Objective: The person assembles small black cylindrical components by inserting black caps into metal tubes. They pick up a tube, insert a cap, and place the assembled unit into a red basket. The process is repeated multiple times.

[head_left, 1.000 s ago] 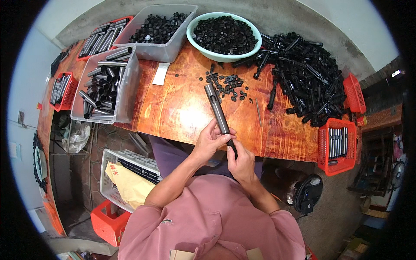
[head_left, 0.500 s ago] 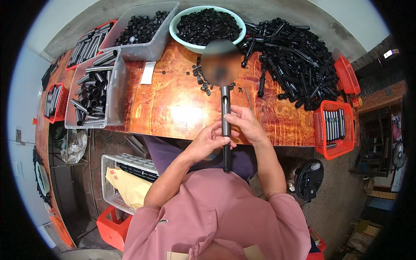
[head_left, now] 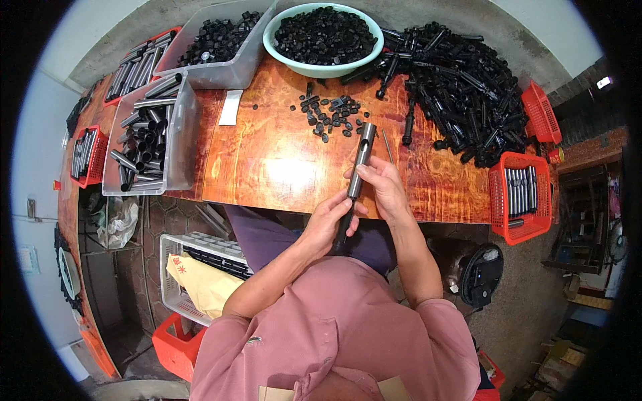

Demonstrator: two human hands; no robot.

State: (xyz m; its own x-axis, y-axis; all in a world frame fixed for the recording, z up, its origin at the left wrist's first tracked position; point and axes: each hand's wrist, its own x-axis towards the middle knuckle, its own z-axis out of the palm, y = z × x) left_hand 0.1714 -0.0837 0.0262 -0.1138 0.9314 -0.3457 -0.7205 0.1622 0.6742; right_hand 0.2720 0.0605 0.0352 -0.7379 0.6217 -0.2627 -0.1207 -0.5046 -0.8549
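While hands (head_left: 386, 190) hold a tube (head_left: 366, 142), black parts (head_left: 336, 122) clutter the table (head_left: 251, 154) beyond.

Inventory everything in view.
Table: one, orange, ahead
Held tube: one, silver and black, both hands
Small parts: many, black, table middle
Thin rod: one, grey, beside parts
Basin: one, pale green, table back
Bins: two, clear, table left
Stored tubes: many, silver, bin and baskets
Baskets: four, red, table sides
Piled pieces: many, black, table right
Crate: one, white, lower left
Envelope: one, tan, on crate
Left hand: one, bare, tube's lower part
Right hand: one, bare, tube's middle
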